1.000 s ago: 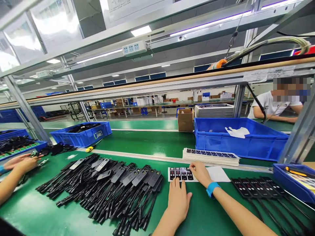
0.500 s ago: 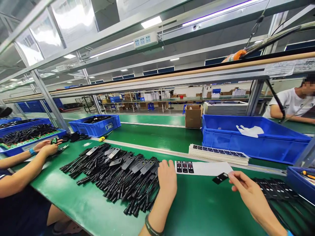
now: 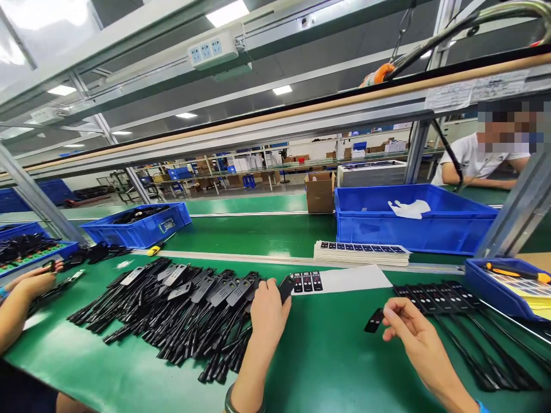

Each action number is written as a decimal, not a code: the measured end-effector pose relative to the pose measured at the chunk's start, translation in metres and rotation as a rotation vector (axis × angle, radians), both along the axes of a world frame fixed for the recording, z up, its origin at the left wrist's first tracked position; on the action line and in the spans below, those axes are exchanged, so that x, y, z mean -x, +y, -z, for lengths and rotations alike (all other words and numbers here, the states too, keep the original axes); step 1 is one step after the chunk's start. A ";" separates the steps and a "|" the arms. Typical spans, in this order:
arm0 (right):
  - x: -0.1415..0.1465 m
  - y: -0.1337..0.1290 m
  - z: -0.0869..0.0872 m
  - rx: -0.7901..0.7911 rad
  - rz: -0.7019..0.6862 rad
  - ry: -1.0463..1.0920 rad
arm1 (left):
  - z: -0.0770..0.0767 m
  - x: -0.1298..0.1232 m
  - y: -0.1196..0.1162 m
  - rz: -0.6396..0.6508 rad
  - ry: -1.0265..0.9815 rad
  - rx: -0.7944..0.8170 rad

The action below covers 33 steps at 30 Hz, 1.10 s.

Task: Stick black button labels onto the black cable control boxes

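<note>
My left hand (image 3: 267, 310) is closed on a flat black controller (image 3: 286, 288) at the right end of a pile of black cabled controllers (image 3: 206, 295). Pinched in my right hand (image 3: 408, 327) is a small black label (image 3: 373, 320) with light marks, held above the green table (image 3: 331, 350). Between the hands lies a white label sheet (image 3: 353, 279), with three black labels (image 3: 307, 281) left at its left end. To the right of my right hand, several labelled controllers (image 3: 434, 295) lie in a row, their cables trailing toward me.
A stack of label sheets (image 3: 361, 253) stands before a large blue bin (image 3: 413, 221). At right is a blue tray (image 3: 495, 292) with an orange-handled tool (image 3: 516, 272). Another blue bin (image 3: 138, 223) stands back left. A co-worker's hands (image 3: 34, 284) work at far left.
My left hand has picked up a controller from the pile's right end. My right hand has drawn the label away from the sheet. The view has turned right.
</note>
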State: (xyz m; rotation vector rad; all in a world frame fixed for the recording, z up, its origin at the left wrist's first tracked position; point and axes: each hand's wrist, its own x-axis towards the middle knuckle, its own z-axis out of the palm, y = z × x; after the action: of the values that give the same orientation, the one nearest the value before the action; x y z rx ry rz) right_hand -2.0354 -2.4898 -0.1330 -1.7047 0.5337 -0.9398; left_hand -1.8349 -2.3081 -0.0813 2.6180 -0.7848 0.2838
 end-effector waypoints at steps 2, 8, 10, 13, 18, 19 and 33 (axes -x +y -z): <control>0.003 0.002 -0.003 -0.010 -0.017 -0.008 | -0.001 0.009 -0.005 0.131 0.054 0.063; 0.009 0.006 -0.008 -0.064 -0.053 -0.089 | 0.019 0.055 -0.026 0.532 1.271 0.741; 0.010 0.008 -0.010 -0.111 -0.082 -0.118 | 0.027 0.071 -0.032 0.494 1.599 0.907; 0.010 0.012 -0.013 -0.141 -0.100 -0.106 | 0.035 0.089 -0.035 0.468 1.682 0.881; 0.008 0.019 -0.017 -0.142 -0.127 0.026 | 0.041 0.099 -0.032 0.562 1.671 0.775; 0.008 0.020 -0.018 -0.144 -0.135 0.045 | 0.042 0.099 -0.032 0.579 1.673 0.758; 0.010 0.027 -0.018 -0.194 -0.179 0.129 | 0.038 0.102 -0.029 0.652 1.720 0.672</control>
State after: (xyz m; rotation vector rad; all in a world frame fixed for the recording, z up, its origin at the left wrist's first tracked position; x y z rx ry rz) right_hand -2.0451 -2.4629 -0.1146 -1.6137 0.5296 -0.6326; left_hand -1.9373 -2.3368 -0.1194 1.0676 -0.5612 -1.3839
